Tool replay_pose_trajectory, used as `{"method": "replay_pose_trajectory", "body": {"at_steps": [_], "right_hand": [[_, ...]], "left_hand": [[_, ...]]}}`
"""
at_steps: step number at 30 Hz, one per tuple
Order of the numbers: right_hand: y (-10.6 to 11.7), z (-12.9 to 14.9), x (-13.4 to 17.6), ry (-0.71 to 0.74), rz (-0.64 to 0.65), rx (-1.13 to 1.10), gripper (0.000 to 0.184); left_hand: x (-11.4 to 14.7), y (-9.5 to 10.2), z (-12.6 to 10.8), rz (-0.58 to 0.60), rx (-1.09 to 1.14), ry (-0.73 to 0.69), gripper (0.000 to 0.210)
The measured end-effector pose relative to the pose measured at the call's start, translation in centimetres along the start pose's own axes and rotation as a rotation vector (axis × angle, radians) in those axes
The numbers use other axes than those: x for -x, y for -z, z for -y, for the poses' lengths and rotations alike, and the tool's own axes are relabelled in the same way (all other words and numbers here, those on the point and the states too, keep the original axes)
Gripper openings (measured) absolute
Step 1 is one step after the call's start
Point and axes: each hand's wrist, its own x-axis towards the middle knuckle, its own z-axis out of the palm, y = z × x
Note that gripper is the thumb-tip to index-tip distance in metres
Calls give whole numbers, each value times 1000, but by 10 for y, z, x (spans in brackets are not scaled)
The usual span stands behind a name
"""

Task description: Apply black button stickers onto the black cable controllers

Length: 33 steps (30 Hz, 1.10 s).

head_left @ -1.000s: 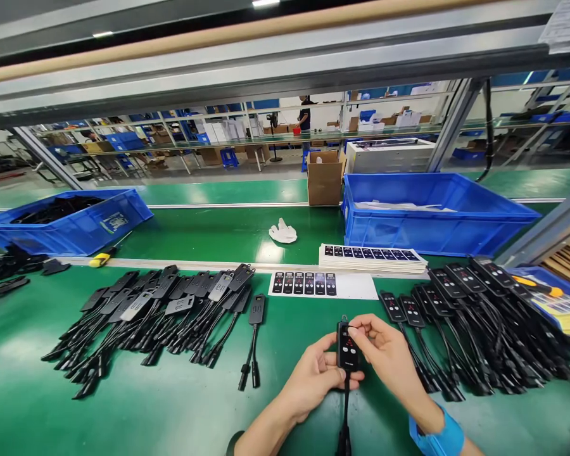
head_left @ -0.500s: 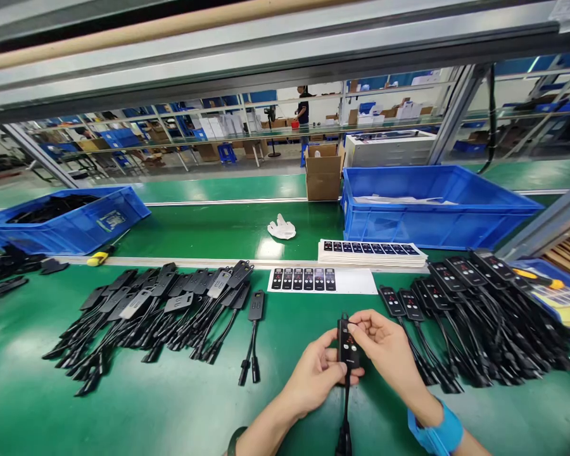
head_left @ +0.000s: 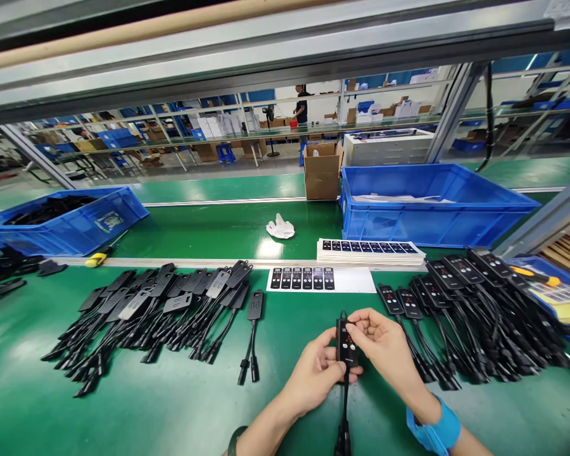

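Upright in front of me is a black inline controller (head_left: 348, 362), its dark label showing red and white symbols and its cables hanging toward me. My left hand (head_left: 313, 375) is closed around its left side and lower end, thumb on the front edge. At its upper right, my right hand (head_left: 386, 347) presses the thumb on the label, with the other fingers curled. Just beyond lies a white label sheet (head_left: 356, 280) with several dark labels at its left. One unlabelled controller (head_left: 255, 306) lies apart on the left, beside a pile of similar controllers (head_left: 178, 303).
Labelled controllers (head_left: 444, 285) are heaped on the right. Behind the sheet sits a stack of label sheets (head_left: 370, 258). Blue bins (head_left: 422, 225) stand at back right and left, with a cardboard box (head_left: 322, 177) between. A white glove (head_left: 280, 227) and yellow-handled tool (head_left: 96, 258) lie farther back.
The view has shifted very slightly. Both hands keep hold of the controller in nearly the same place, and my right thumb remains on the label's upper part.
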Motion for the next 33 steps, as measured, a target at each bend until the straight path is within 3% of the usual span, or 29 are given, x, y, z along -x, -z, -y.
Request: {"method": "replay_pose_trajectory", "body": {"at_steps": [20,27,33], "right_hand": [[3,-7,-3,6,18,60,32],[6,-11,-7,40,96,160,26],[-4,-17,0,44,242,146,42]], "left_hand": [[0,3,6,20,0,-14,48],[-1,6,3,-7,67,20,44],[-5,12,-1,-49,154,-23,38]]}}
